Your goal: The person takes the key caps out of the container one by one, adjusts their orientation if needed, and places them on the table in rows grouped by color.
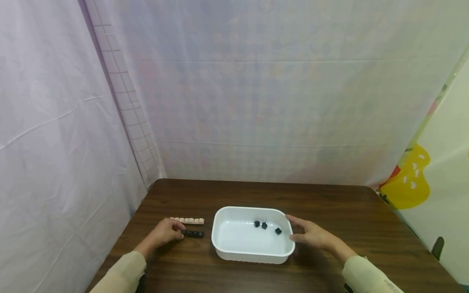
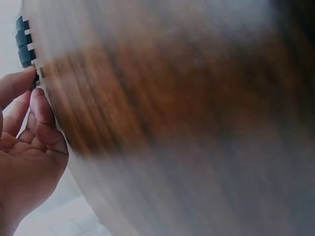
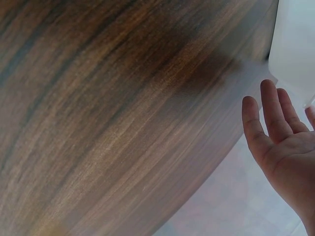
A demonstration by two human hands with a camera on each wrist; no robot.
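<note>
A short row of black keycaps lies on the table in the head view. At its left end my left hand pinches a black keycap between thumb and fingers; the left wrist view shows the neighbouring black keycaps just beyond the fingertips. Behind them runs a row of pale keycaps, its left end partly covered by the hand. My right hand, fingers extended, rests at the right rim of a white tray. Three black keycaps lie loose in the tray's right half.
The brown wooden table carries all of this. A pale curtain hangs behind its far edge, and another white curtain stands along the left side. A sheet with a yellow print is at the right.
</note>
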